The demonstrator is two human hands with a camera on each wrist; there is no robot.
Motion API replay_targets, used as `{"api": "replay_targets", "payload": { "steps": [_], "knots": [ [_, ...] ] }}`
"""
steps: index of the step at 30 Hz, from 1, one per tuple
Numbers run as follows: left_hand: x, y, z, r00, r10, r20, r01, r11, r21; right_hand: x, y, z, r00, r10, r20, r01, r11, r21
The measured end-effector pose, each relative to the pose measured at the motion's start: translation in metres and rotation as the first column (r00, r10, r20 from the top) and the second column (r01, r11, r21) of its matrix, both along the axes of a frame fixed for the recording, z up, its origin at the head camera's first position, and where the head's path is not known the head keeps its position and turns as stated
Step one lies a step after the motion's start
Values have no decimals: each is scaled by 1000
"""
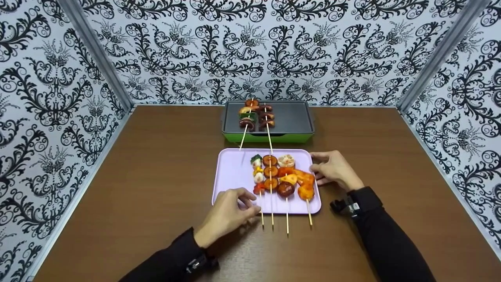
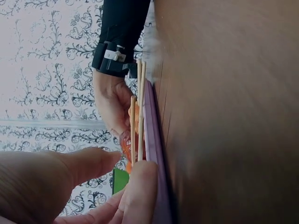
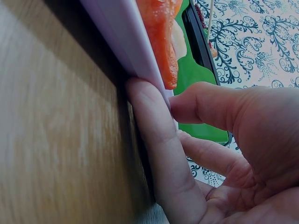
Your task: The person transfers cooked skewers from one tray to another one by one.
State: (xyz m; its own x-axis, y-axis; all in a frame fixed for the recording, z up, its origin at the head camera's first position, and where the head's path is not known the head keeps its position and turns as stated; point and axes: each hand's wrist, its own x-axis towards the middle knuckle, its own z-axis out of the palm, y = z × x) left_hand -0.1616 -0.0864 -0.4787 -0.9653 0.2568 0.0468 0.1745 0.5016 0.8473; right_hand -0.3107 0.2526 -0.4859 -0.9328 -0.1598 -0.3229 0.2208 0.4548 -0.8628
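Note:
A lilac tray [image 1: 235,172] lies on the table with several food skewers on its right part, their sticks jutting over the front rim. My right hand [image 1: 334,170] pinches the tray's right rim; in the right wrist view the thumb [image 3: 191,105] is above it and a finger [image 3: 156,126] under it. At the front left, my left hand [image 1: 231,209] has thumb and fingers spread apart beside the vegetable skewer [image 1: 258,182]. In the left wrist view its thumb [image 2: 93,161] and a finger [image 2: 142,179] stand apart, the skewer sticks [image 2: 140,112] beyond them.
Behind the tray stands a grill [image 1: 291,117] with a dark plate and green base. Two skewers [image 1: 250,113] lie on it, their sticks reaching forward to the tray's back rim. The brown table [image 1: 164,156] is enclosed by patterned walls [image 1: 250,51].

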Motion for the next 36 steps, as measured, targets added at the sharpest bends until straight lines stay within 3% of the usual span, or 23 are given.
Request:
{"api": "replay_targets", "payload": {
  "steps": [7,12,19,28,36],
  "knots": [
    [-4,-5,7,981,40,-191,-63,991,-116,0,-2,-1,1000,-5,-7,5,1000,6],
    [-9,-8,13,959,72,-274,-121,979,-165,0,-2,-2,1000,-7,-2,7,1000,2],
    [-16,-12,20,937,141,-320,-221,948,-230,0,-3,-1,1000,-10,-8,10,1000,9],
    [-35,-12,23,864,204,-461,-336,915,-223,-1,-2,0,1000,4,-14,-3,1000,3],
    [-60,-11,22,854,243,-459,-364,910,-196,-1,-2,-1,1000,-10,-4,10,1000,8]
  ]
}}
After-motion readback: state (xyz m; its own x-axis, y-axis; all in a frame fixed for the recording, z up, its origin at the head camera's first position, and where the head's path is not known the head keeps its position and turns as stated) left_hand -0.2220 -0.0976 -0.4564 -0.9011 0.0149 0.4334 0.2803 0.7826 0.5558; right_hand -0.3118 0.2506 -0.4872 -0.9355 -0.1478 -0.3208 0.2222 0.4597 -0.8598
